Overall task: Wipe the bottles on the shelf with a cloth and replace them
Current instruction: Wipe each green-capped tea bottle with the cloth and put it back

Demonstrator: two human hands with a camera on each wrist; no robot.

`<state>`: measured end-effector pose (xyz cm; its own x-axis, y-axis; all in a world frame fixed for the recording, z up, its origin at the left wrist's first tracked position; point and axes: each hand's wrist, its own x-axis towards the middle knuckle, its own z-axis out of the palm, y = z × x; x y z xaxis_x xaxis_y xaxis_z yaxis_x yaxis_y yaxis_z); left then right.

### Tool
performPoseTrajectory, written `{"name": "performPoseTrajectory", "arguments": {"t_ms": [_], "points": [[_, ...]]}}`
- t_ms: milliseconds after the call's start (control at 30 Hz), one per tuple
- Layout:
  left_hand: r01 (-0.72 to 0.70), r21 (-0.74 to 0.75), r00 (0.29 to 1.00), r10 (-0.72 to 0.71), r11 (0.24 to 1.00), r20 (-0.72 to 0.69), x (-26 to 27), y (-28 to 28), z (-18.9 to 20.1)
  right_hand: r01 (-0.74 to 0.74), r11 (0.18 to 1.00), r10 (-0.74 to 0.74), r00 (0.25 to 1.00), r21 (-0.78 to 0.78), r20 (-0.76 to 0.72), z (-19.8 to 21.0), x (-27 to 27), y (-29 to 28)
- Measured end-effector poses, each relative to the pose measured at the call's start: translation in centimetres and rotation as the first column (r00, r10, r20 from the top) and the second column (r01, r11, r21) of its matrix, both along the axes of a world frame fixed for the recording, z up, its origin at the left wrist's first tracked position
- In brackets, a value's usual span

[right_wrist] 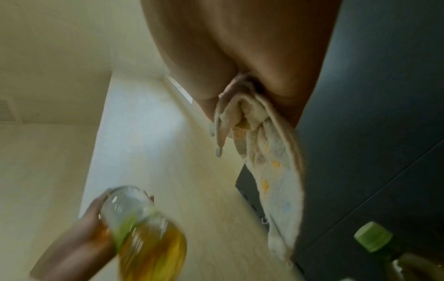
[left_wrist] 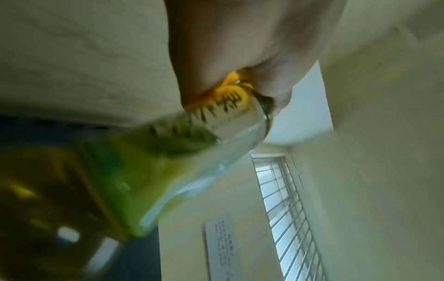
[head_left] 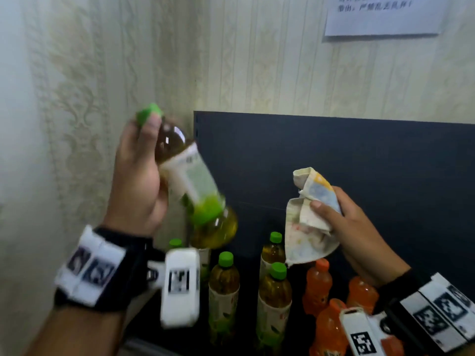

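Wrist camera (head_left: 180,286) fronts 4 tea bottles (head_left: 223,286).

held bottle (head_left: 191,176) left of cloth (head_left: 308,214) | shelf bottles (head_left: 273,291) below, seemingly

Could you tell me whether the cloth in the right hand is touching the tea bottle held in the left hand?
Apart. In the head view, dark shelf backing shows between the cloth and the tilted tea bottle; the right wrist view shows the same gap.
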<state>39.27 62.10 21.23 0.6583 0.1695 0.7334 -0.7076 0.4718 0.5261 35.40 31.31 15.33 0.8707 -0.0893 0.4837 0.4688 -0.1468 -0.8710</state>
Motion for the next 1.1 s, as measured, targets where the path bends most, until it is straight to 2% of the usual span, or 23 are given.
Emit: {"name": "performPoseTrajectory", "arguments": {"t_ms": [67, 133, 200, 233, 333, 500, 600, 700, 800, 900, 967, 1033, 1100], "points": [[0.023, -0.097, 0.984, -0.040, 0.995, -0.173, -2.6, 0.5, -5.0, -0.060, 0.998, 0.060, 0.998, -0.006, 0.007, -0.4, -1.2, 1.4], [-0.002, -0.169, 0.930, -0.060, 0.986, -0.362, -4.5, 0.9, -10.0, -0.070, 0.993, 0.075, 0.996, -0.098, 0.052, -1.2, -2.4, 2.9], [-0.043, -0.161, 0.859, -0.046, 0.986, -0.510, -4.9, 1.0, -13.4, -0.098, 0.969, 0.119, 0.990, -0.227, 0.079, -2.0, -3.2, 4.7], [-0.041, -0.162, 0.841, -0.054, 0.986, -0.538, -4.8, 0.9, -14.3, -0.144, 0.952, 0.168, 0.983, -0.270, 0.068, -2.3, -3.4, 5.7], [-0.020, -0.189, 0.846, -0.084, 0.982, -0.527, -4.5, 0.0, -15.3, -0.274, 0.909, 0.298, 0.954, -0.314, 0.030, -3.1, -3.4, 9.4], [0.011, -0.140, 0.854, -0.082, 0.990, -0.514, -5.0, -2.0, -15.9, -0.280, 0.797, 0.376, 0.924, -0.535, 0.076, -5.6, -2.4, 15.2], [0.030, -0.253, 0.848, -0.159, 0.967, -0.505, -5.2, -0.7, -15.5, -0.318, 0.751, 0.403, 0.915, -0.579, 0.020, -8.5, -3.0, 14.9], [-0.031, -0.290, 0.882, -0.111, 0.957, -0.459, -4.9, 0.8, -14.8, -0.421, 0.684, 0.464, 0.881, -0.596, -0.090, -11.0, -4.3, 12.8], [-0.056, -0.237, 0.884, -0.062, 0.970, -0.464, -5.0, -0.1, -14.4, -0.396, 0.702, 0.438, 0.895, -0.591, -0.080, -10.7, -4.2, 12.8], [-0.015, -0.163, 0.841, -0.076, 0.986, -0.536, -5.9, -2.1, -14.8, -0.295, 0.768, 0.389, 0.920, -0.569, 0.048, -8.4, -2.6, 14.7], [0.041, -0.149, 0.837, -0.115, 0.988, -0.535, -6.7, -1.4, -14.7, -0.240, 0.767, 0.391, 0.910, -0.595, 0.136, -7.1, -2.8, 16.2], [0.034, -0.206, 0.843, -0.138, 0.978, -0.520, -6.4, -0.7, -14.3, -0.249, 0.745, 0.414, 0.900, -0.619, 0.136, -7.5, -2.7, 15.9], [-0.067, -0.295, 0.874, -0.086, 0.953, -0.478, -6.0, 0.8, -13.4, -0.264, 0.722, 0.417, 0.903, -0.640, 0.099, -8.9, -3.2, 14.8]]}}
